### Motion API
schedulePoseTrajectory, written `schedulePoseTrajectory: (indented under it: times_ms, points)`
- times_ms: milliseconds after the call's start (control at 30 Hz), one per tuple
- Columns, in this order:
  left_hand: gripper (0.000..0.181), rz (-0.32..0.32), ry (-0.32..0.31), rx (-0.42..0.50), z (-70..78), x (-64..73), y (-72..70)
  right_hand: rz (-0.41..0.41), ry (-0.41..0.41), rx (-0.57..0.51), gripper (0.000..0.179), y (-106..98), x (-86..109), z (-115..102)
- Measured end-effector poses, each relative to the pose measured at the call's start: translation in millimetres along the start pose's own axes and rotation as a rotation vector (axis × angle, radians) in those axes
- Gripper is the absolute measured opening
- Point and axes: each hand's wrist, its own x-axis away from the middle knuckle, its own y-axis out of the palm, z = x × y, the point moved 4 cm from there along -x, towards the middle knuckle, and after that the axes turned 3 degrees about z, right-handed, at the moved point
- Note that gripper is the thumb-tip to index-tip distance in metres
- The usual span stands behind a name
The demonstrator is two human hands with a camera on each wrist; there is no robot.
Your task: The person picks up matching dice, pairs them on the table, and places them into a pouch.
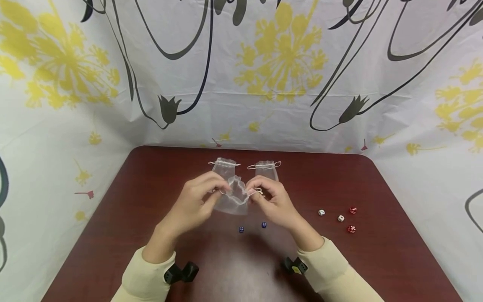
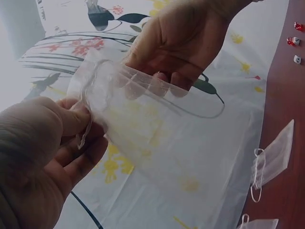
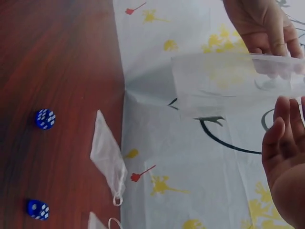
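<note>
A sheer white organza drawstring pouch (image 1: 232,206) is held up above the table, its gathered mouth spread into a loop. My left hand (image 1: 196,201) pinches the left side of the mouth between thumb and fingers. On the opposite side, my right hand (image 1: 274,202) pinches the rim near the drawstring. The left wrist view shows the see-through pouch body (image 2: 190,138) hanging away from both hands; nothing is visible inside it. Two blue dice (image 1: 241,229) lie on the table below and in front of the pouch.
Two more organza pouches, one at left (image 1: 225,164) and one at right (image 1: 266,167), lie flat behind the hands. To the right are two white dice (image 1: 341,218) and two red dice (image 1: 351,229). A patterned white cloth (image 1: 241,126) hangs around the dark red table (image 1: 158,167).
</note>
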Motion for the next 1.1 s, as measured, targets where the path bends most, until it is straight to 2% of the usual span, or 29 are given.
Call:
schedulePoseTrajectory:
  times_ms: [200, 400, 500, 633, 733, 967, 1100]
  points:
    - [0.025, 0.04, -0.056, -0.104, -7.9, 3.9, -4.8, 0.123, 0.03, 0.094, 0.017, -8.7, 10.0, 13.7]
    - [0.023, 0.05, -0.084, -0.126, -13.8, 6.7, -6.8, 0.185, 0.141, 0.164, 0.015, -9.7, 28.3, 38.4]
    - [0.024, 0.059, -0.09, -0.13, -17.0, 8.7, -7.8, 0.187, 0.157, 0.245, 0.012, -3.6, 42.2, 53.1]
    - [0.026, 0.066, -0.087, -0.137, -20.1, 11.5, -9.2, 0.121, 0.11, 0.396, 0.012, 8.1, 59.0, 67.6]
    - [0.027, 0.065, -0.086, -0.139, -21.7, 12.9, -10.1, 0.044, 0.086, 0.463, 0.015, 15.4, 68.8, 76.0]
    - [0.027, 0.067, -0.088, -0.133, -23.0, 14.4, -13.4, -0.135, 0.175, 0.455, 0.031, 24.5, 84.5, 91.5]
    - [0.026, 0.065, -0.106, -0.139, -22.7, 15.9, -14.5, -0.245, 0.191, 0.482, 0.034, 29.6, 90.8, 93.9]
